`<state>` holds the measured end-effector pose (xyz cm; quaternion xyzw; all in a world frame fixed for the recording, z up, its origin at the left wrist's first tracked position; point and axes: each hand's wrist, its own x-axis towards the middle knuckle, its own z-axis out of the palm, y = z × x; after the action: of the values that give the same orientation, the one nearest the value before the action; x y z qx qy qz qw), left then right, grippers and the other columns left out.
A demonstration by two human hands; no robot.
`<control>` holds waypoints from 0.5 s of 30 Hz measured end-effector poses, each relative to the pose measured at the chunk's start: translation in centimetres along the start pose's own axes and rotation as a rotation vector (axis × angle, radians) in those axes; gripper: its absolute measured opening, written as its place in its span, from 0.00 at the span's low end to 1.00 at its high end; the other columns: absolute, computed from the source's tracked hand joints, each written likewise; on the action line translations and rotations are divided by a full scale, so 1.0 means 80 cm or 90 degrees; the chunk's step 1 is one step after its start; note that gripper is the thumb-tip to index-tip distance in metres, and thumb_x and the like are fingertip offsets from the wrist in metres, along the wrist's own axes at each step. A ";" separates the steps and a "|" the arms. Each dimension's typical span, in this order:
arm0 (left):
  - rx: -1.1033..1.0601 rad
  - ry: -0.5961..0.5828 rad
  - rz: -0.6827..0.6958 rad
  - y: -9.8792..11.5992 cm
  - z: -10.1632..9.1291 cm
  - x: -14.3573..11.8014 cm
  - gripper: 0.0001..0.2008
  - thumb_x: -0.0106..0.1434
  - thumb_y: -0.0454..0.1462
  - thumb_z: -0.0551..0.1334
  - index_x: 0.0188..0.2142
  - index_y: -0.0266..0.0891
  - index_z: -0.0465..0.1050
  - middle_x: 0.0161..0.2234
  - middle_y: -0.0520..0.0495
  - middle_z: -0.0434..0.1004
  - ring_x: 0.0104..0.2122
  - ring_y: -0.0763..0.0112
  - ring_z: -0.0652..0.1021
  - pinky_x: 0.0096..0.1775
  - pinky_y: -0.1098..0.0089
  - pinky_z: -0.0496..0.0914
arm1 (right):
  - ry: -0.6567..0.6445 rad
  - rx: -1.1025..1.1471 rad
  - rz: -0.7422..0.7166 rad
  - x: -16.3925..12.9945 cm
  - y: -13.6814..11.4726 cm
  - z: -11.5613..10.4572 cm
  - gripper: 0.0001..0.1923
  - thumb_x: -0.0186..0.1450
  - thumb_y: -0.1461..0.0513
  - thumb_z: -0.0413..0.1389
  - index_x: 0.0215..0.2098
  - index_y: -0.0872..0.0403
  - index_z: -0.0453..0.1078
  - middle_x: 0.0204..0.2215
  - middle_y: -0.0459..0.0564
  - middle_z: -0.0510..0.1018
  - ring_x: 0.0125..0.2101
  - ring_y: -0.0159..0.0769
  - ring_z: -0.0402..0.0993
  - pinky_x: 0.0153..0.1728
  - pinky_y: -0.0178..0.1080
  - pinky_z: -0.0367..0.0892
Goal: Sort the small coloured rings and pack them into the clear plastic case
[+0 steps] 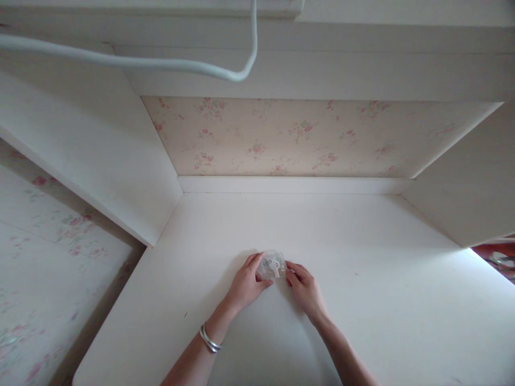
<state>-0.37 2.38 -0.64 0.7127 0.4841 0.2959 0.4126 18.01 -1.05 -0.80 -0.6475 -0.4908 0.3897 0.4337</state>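
A small clear plastic case (274, 265) with a white piece showing in it is on or just above the white desk top (341, 300); I cannot tell whether it touches the surface. My left hand (248, 281) grips the case by its left side, thumb along the near edge and fingers behind. At the right edge of the case, the bent fingers of my right hand (303, 287) are pinched together against its corner. What else lies inside the case is too small to name. A silver bangle (210, 339) circles my left wrist.
White side panels (100, 139) flank the desk, with a low ledge (289, 185) and floral wallpaper (281, 136) at the back. Overhead, a thick white cable or tube (161, 64) crosses the upper left. Something red (497, 260) shows past the right edge.
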 end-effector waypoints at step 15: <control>-0.030 -0.017 -0.007 0.006 -0.004 0.003 0.33 0.53 0.37 0.65 0.57 0.44 0.58 0.54 0.43 0.64 0.30 0.75 0.74 0.40 0.68 0.72 | 0.014 0.001 0.008 -0.003 -0.007 0.006 0.22 0.63 0.49 0.48 0.46 0.52 0.72 0.44 0.52 0.75 0.23 0.31 0.70 0.25 0.36 0.68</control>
<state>-0.34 2.61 -0.03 0.7042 0.4752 0.2952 0.4373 17.35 -1.13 -0.40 -0.6544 -0.4814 0.3855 0.4375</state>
